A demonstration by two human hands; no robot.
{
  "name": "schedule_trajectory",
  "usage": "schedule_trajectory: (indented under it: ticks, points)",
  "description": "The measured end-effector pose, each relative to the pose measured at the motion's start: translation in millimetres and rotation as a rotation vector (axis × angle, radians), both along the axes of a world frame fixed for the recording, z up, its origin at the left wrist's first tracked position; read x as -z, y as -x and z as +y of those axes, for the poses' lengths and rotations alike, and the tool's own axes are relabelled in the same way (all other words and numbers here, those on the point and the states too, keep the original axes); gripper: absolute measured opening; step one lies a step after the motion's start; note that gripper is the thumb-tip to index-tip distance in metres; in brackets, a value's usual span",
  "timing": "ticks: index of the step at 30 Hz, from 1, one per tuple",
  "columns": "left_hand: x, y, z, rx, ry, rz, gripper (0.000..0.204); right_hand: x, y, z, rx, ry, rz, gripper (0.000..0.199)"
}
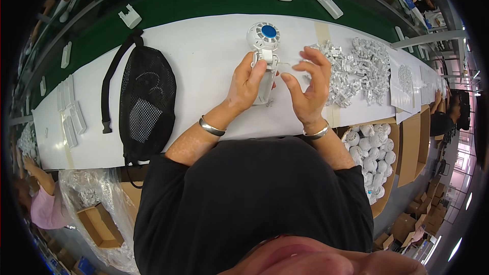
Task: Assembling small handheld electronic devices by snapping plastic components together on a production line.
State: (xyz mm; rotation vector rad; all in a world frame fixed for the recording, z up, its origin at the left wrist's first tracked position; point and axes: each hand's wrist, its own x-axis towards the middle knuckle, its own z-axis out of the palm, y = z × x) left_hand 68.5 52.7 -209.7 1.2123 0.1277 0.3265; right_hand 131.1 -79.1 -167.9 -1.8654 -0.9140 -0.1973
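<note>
On the left of the white table [204, 61] lay a black mesh bag [146, 104], flat, with its strap looped toward the far edge. Just right of it, the left hand [245, 85] was closed around the handle of a small white fan [264, 46], thumb pressed on the joint below the round head. The fan stood over the middle of the table, its long axis running away from the person, head at the far end, the blue-centred grille facing up toward the camera. The right hand [311, 87] hovered beside the handle, fingers spread and loosely curled, seemingly pinching a small clear piece at the fingertips; I could not tell for certain. To its right sat a heap of small white plastic parts [356, 69], and lower right a cardboard box [379, 158] full of white fan heads. By the look of it the head was already seated on the handle, one small part was still to be fitted, and many more units waited.
</note>
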Motion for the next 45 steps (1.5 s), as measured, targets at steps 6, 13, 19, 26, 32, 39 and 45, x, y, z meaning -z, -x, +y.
schedule_trajectory:
  ticks: [6, 13, 19, 26, 32, 39, 45]
  points:
    - [6.7, -3.0, -1.3, -0.115, -0.388, -0.085, 0.024, 1.9, -3.1, 3.0, -0.205, -0.169, 0.856, 0.034]
    - [1.1, -2.8, -1.9, -0.249, -0.47, -0.073, 0.02, 9.7, -2.2, 13.7, -0.194, -0.196, 0.693, 0.028]
    - [-6.4, -1.7, 3.9, -0.419, -0.681, -0.113, 0.015, 17.4, 1.2, 19.3, -0.142, -0.183, 0.483, 0.028]
    - [-4.7, -1.3, 9.2, -0.448, -0.81, -0.191, 0.015, 17.9, 2.3, 20.0, -0.131, -0.183, 0.392, 0.028]
    - [-11.0, 0.3, 6.4, -0.39, -0.671, -0.175, 0.013, 15.3, -0.7, 11.5, -0.198, -0.22, 0.523, 0.027]
    - [-12.5, -6.5, 6.2, -0.297, -0.489, -0.098, 0.013, 14.8, -15.3, 8.8, -0.307, -0.243, 0.763, 0.025]
    - [-27.5, -53.3, 8.9, -0.456, -0.635, -0.164, 0.014, -4.1, -54.0, 19.9, -0.2, -0.228, 0.671, 0.029]
